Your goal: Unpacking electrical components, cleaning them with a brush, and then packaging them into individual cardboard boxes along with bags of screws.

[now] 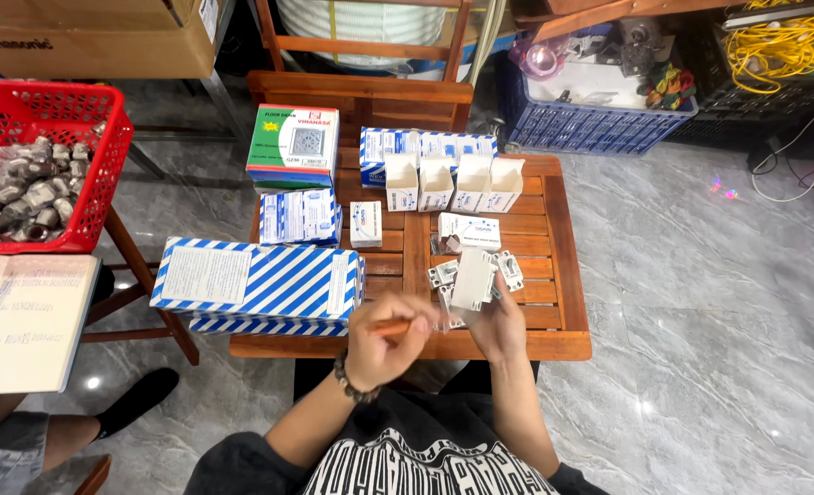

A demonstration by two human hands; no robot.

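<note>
Wooden slatted table [554,229], blue-striped boxes [258,284], left hand [384,344] grip pinching orange stick [390,326], right hand [499,323] pinching white part [474,278]

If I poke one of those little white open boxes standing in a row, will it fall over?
Probably. The four small open boxes look like thin, light cardboard, standing upright with flaps raised, so a poke would likely tip or slide one. They stand side by side, so a neighbour might topple too.

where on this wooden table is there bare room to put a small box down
The clearest bare patch on the wooden table is its right strip, right of the four open white boxes and the small white parts. A narrower gap lies between the large striped box and those parts. The left half and back edge are crowded, and the left hand and right hand fill the near middle.
</note>
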